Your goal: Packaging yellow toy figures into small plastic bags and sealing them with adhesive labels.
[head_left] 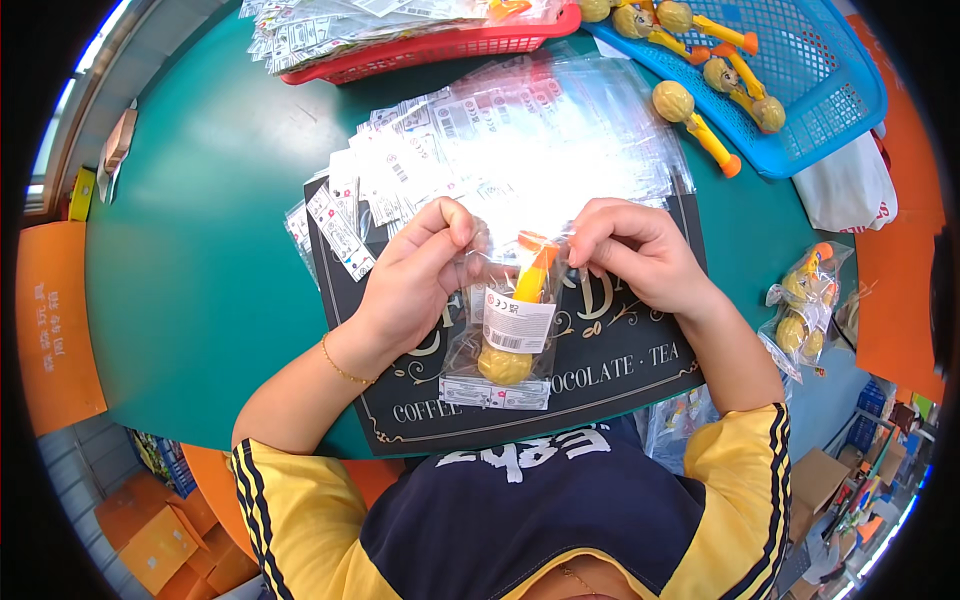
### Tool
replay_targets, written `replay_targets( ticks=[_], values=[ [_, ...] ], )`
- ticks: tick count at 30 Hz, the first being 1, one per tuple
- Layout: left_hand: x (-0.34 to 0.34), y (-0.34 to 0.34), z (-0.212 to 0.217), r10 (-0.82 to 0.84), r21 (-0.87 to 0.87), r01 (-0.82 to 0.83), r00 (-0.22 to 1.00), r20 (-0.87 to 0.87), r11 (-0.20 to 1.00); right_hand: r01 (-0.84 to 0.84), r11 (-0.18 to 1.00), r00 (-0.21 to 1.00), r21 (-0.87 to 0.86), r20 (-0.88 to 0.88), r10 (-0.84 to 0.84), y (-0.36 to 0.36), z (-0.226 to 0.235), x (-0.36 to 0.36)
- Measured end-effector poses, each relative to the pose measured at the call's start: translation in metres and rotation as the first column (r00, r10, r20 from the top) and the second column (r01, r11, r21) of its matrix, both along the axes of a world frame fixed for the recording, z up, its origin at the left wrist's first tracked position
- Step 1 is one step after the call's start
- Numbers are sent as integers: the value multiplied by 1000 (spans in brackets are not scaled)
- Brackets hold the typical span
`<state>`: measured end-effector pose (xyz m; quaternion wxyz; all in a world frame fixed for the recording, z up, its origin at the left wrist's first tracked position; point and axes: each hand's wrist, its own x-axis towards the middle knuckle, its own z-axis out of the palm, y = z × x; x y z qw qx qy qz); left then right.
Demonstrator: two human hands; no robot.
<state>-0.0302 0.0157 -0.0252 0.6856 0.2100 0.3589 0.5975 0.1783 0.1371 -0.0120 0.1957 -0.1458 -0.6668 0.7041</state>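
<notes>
Between my two hands a clear plastic bag (495,392) is stretched by its upper corners. Inside it lies a toy (505,364) with a round, ridged yellow end and a yellow stick with an orange tip; a white printed label covers its middle. My left hand (418,272) pinches the bag's upper left corner, and my right hand (640,252) pinches the upper right one. Below the bag is a black printed mat (620,375). A pile of flat clear bags (480,140) with printed strips spreads just beyond my hands.
A red basket (430,58) full of flat bags stands at the far side of the green table (200,250). At far right, a blue basket (820,120) holds several yellow toys; a loose toy (697,128) lies beside it. Bagged toys (805,305) lie at the right edge.
</notes>
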Motion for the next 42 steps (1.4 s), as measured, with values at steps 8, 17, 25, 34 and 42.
replay_targets(
  ticks=[8, 17, 25, 34, 42],
  values=[
    [-2, -3, -1, -18, 40, 23, 992, -122, 999, -33, 999, 999, -13, 34, 33, 4, 3, 3],
    [-2, -1, 0, -36, -23, 34, 995, -95, 999, -69, 946, 996, 318, 70, 49, 6, 8, 3],
    [-1, 1, 10, -13, -65, 11, 1000, -24, 998, -73, 939, 997, 337, 45, 62, 5, 10, 3],
    [2, 0, 6, -3, -93, -12, 987, -162, 996, -50, 967, 998, 250, 35, 43, 8, 2, 6],
    [3, 0, -2, 99, -82, -110, 987, -123, 991, 53, 910, 998, -410, 35, -43, 0, 3, 1]
  ],
)
